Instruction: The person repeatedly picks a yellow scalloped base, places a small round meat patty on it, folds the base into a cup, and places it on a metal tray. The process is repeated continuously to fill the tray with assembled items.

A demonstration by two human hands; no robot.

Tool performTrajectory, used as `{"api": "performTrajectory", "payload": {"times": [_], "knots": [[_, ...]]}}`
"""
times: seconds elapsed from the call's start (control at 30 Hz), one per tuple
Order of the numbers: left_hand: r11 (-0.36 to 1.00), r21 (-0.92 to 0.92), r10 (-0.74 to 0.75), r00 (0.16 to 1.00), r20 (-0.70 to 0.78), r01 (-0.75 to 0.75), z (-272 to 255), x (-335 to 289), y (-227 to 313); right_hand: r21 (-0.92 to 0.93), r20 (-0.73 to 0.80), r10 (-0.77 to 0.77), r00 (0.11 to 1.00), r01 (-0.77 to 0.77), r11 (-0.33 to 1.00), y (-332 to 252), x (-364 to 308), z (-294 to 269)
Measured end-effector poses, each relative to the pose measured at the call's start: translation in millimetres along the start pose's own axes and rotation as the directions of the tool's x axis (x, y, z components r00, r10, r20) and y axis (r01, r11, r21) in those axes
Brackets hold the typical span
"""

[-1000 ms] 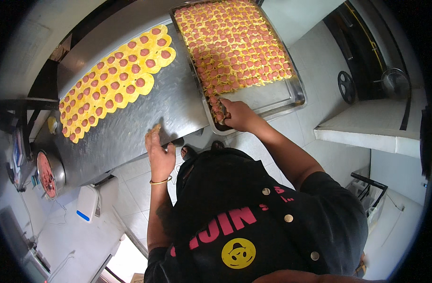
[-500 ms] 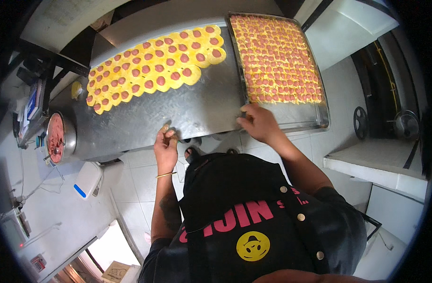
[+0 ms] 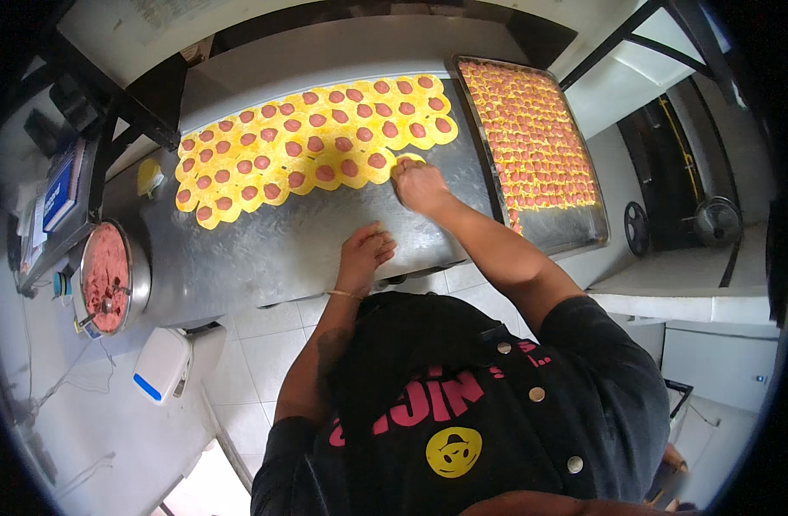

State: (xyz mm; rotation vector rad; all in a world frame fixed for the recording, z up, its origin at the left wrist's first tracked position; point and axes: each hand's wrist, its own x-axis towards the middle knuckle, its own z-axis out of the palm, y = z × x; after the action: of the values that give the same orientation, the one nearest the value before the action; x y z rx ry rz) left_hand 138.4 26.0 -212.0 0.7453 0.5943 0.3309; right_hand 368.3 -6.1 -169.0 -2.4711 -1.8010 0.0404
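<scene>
Thin round yellow wrappers (image 3: 278, 176), each topped with a dab of pink filling, overlap in rows on the steel table (image 3: 239, 262). My right hand (image 3: 421, 187) reaches to the right end of the nearest row. Its fingers are closed on the edge of the last yellow wrapper (image 3: 408, 160), whose filling is hidden by the hand. My left hand (image 3: 365, 256) hovers over the table's front part, closer to me, with its fingers curled in; whatever may be in them is hidden. To the right lies a large metal tray (image 3: 574, 232) packed with rows of small pink-and-yellow folded pieces (image 3: 536, 138).
A metal pot (image 3: 140, 275) of pink filling (image 3: 107, 271) with a utensil in it stands at the left. Near the table's back left lies a small yellow piece (image 3: 149, 176). A white bin (image 3: 163, 365) with a blue mark sits below left.
My right hand has moved from the tray's near left corner to the wrappers' right end. A small piece now shows in that tray corner. The whole view has shifted.
</scene>
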Motion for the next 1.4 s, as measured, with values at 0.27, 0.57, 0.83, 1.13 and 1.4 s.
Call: {"api": "performTrajectory", "payload": {"times": [0.27,0.57,0.83,1.13,1.4], "knots": [[0.956,-0.294,0.062,0.970,0.237,0.010,9,48,5,0.329,-0.225,0.075,0.972,0.003,0.944,-82,-104,-40],[0.640,0.528,0.449,0.829,0.332,-0.558,89,-6,85,0.983,0.170,0.382,0.908,-0.184,0.000,-37,-138,-19],[0.870,0.081,0.488,0.873,0.009,-0.487,136,-43,58,0.985,-0.152,0.342,0.927,0.171,-0.025,-47,-135,-86],[0.875,-0.015,0.482,0.872,-0.086,-0.484,194,-79,19,0.978,-0.054,0.282,0.958,0.108,-0.181,-8,-181,-112],[0.813,-0.107,0.565,0.820,-0.089,-0.572,231,-101,27,0.898,-0.247,0.285,0.926,0.329,-0.291,-4,-208,-150]]}}
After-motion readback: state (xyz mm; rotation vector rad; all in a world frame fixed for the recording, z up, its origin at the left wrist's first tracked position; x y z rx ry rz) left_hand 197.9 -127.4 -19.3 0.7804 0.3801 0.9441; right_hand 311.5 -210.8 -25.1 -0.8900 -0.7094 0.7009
